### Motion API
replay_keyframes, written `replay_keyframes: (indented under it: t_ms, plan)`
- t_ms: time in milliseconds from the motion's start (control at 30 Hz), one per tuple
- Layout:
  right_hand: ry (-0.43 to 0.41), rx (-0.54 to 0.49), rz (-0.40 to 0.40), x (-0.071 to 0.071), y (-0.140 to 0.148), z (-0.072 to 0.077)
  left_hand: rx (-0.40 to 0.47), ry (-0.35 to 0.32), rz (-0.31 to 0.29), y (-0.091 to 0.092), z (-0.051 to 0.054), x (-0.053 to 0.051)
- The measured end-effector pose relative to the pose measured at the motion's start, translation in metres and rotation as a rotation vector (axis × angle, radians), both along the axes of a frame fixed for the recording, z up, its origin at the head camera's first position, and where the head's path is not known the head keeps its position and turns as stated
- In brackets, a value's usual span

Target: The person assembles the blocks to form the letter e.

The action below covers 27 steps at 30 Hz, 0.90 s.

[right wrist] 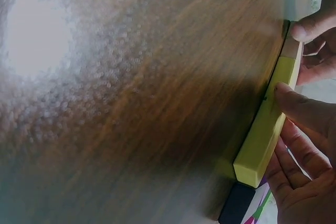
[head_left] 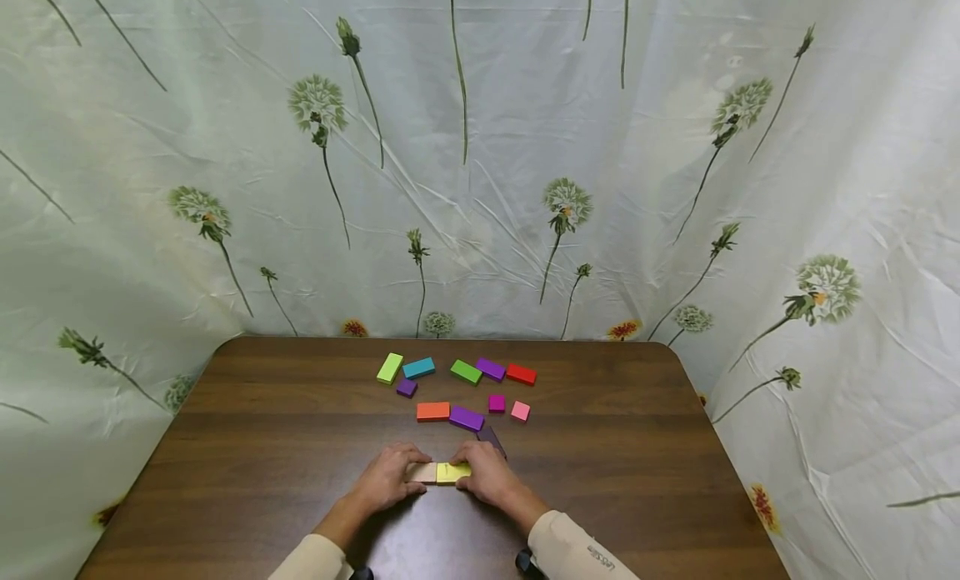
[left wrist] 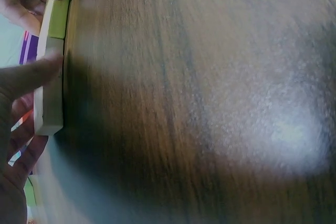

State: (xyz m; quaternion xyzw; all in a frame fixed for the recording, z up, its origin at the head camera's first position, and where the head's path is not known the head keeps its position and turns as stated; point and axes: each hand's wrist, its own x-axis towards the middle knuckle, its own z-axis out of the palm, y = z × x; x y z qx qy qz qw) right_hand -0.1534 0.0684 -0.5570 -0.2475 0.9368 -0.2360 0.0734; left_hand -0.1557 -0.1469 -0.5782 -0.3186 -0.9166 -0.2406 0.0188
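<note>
A pale beige block (head_left: 423,473) and a yellow block (head_left: 451,474) lie end to end on the table, their short ends meeting. My left hand (head_left: 388,477) pinches the beige block, its thumb along the near face and fingers at the far side. My right hand (head_left: 489,473) holds the yellow block the same way; the right wrist view shows the thumb on the long face of the yellow block (right wrist: 257,150). Just beyond the right hand lies a dark block (head_left: 492,441), partly hidden by it.
Beyond the hands, an orange block (head_left: 432,412) and a purple block (head_left: 467,418) touch at their ends. Small magenta (head_left: 497,403) and pink (head_left: 521,411) blocks lie to their right. Farther back are several more, including lime (head_left: 390,368), teal (head_left: 418,367) and red (head_left: 521,374) ones.
</note>
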Motion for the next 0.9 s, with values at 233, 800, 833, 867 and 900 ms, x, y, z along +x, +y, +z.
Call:
replay_keyframes:
  t_ms: [233,800,833,867,900]
  plan:
    - [0.005,-0.010,-0.003,-0.005,0.002,-0.001,0.096,-0.056,0.040,-0.005,0.003,-0.014]
    - [-0.038,-0.009,-0.002,-0.006,-0.001,0.001,-0.097,-0.151,0.165,-0.014,0.058,-0.135]
    - [-0.046,-0.012,-0.006,-0.005,-0.001,0.002,-0.103,-0.167,0.186,-0.016,0.056,-0.139]
    - [-0.055,-0.013,-0.011,-0.004,-0.001,0.002,-0.116,-0.177,0.202,-0.019,0.055,-0.142]
    - [-0.060,-0.014,-0.014,-0.002,-0.001,0.002,-0.133,-0.189,0.219,-0.022,0.053,-0.144]
